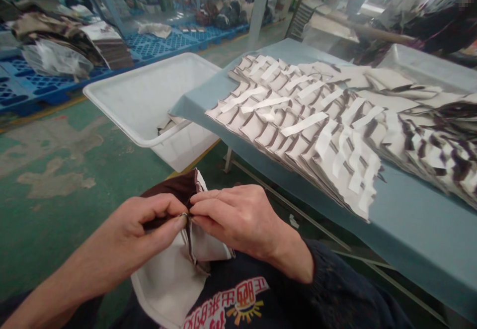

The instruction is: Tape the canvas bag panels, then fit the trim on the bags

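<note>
In front of my body I hold up a sewn fabric piece (167, 279), off-white on one face and dark brown on the other. Thumb and fingers of my left hand (149, 224) pinch its seam edge. Right beside them, my right hand (238, 217) grips the same edge, the fingertips of both hands nearly touching. The lower part of the piece hangs against my dark printed apron (242, 299). What exactly lies between the fingertips is too small to make out.
On the right, a blue-covered table (402, 219) carries overlapping rows of off-white fabric pieces (298, 110) with white strips. A white plastic tub (149, 90) holding some fabric stands beyond my hands. Blue pallets (156, 45) bear bagged goods and stacks at the back left.
</note>
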Action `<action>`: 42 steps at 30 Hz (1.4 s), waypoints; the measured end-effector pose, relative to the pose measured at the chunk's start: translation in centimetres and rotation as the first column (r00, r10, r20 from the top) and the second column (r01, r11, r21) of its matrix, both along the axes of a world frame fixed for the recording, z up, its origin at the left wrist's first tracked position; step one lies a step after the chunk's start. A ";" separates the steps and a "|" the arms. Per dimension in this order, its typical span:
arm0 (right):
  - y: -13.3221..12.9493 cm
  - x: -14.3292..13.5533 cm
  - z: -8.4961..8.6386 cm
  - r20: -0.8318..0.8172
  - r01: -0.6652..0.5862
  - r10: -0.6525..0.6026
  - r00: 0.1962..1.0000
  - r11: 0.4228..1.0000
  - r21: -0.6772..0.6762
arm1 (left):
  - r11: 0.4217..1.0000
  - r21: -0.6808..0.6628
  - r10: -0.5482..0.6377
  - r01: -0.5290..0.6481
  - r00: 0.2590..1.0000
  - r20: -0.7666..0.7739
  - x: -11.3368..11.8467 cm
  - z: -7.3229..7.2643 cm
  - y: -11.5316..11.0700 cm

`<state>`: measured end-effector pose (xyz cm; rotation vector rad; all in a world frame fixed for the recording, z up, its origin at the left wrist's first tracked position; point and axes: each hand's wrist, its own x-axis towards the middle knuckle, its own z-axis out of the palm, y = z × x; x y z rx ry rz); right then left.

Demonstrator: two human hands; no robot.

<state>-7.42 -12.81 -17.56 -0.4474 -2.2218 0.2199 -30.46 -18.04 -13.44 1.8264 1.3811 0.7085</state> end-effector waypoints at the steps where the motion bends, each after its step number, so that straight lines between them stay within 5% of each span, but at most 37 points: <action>1: 0.0 -0.1 0.0 -0.004 0.008 -0.008 1.000 1.000 0.012 | 1.000 0.002 0.003 -0.003 1.000 0.006 -0.1 -0.2 -0.1; 14: -1.6 -1.0 0.9 0.188 0.130 -0.157 0.970 0.981 0.146 | 0.999 -0.012 0.047 -0.048 0.997 -0.067 0.6 -0.9 -0.4; 18: 0.2 -0.4 0.2 0.244 0.142 -0.184 0.952 0.973 0.181 | 0.989 -0.147 -0.001 -0.001 1.000 -0.017 1.5 -1.3 -1.4; 21: 1.8 1.0 0.5 0.188 0.208 -0.215 0.958 0.977 0.054 | 0.984 -0.180 0.016 -0.009 0.999 0.038 1.3 -1.3 -2.5; 25: 1.7 1.5 1.3 -0.057 -0.012 -0.002 0.998 0.969 -0.247 | 0.968 -0.178 0.192 -0.179 0.980 0.056 0.5 -0.1 -2.9; 30: 0.3 -0.4 0.4 -0.188 -0.162 0.110 0.976 0.944 -0.287 | 0.964 -0.160 0.220 -0.211 0.975 0.041 0.1 0.6 -2.5; 35: 0.3 -1.2 -0.7 -0.134 -0.232 0.204 0.970 0.943 -0.239 | 0.989 -0.068 0.139 -0.134 0.988 0.069 -0.2 0.0 -2.3; 42: -0.3 -0.9 0.0 -0.009 -0.057 0.058 0.998 0.998 0.020 | 0.981 -0.102 0.168 -0.166 0.986 0.011 0.3 0.1 -2.4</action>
